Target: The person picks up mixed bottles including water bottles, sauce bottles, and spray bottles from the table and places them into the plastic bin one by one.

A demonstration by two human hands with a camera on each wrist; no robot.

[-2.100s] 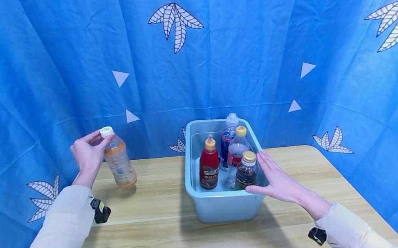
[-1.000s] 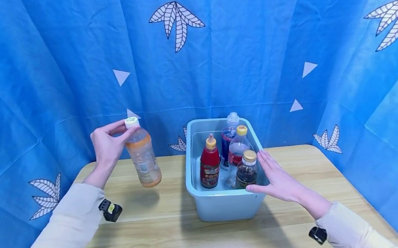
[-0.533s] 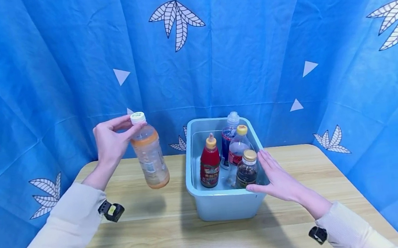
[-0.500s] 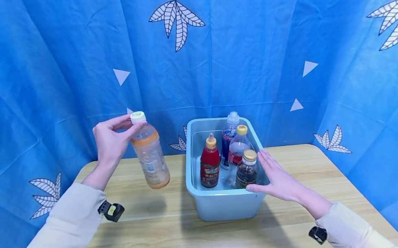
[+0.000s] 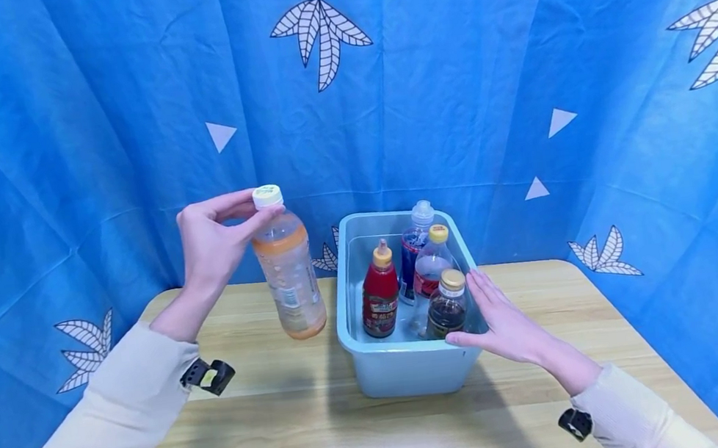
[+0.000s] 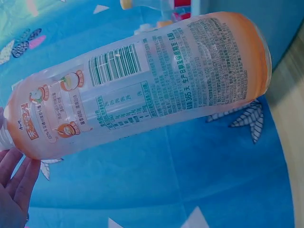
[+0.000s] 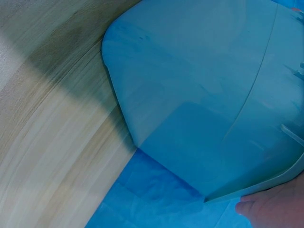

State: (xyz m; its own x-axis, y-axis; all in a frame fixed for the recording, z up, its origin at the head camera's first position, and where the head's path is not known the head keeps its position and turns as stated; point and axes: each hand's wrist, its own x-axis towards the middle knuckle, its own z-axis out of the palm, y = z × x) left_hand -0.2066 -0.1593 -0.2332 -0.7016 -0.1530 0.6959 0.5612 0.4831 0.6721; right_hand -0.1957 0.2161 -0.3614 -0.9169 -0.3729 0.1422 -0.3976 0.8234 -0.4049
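Observation:
In the head view my left hand (image 5: 210, 245) pinches a clear plastic drink bottle (image 5: 291, 280) by its white cap and neck. The bottle hangs slightly tilted over the table, just left of a light blue plastic bin (image 5: 409, 373). Its printed label with a barcode (image 6: 118, 65) fills much of the left wrist view. My right hand (image 5: 510, 329) rests on the bin's right front corner, fingers extended along the side and thumb at the front rim. Inside the bin stand a red sauce bottle (image 5: 380, 301), a blue-labelled bottle (image 5: 409, 244), a yellow-capped bottle (image 5: 431, 264) and a dark gold-capped bottle (image 5: 447, 314).
The bin stands on a light wood-grain table (image 5: 277, 440). Behind and at both sides hangs a blue patterned curtain (image 5: 449, 81). The sauce bottle stands in the bin's left half; the other bottles crowd its right half.
My left hand has carried the drink bottle rightward from the table's left side, raising it a little and bringing it close to the bin. My right hand stays at the bin's corner.

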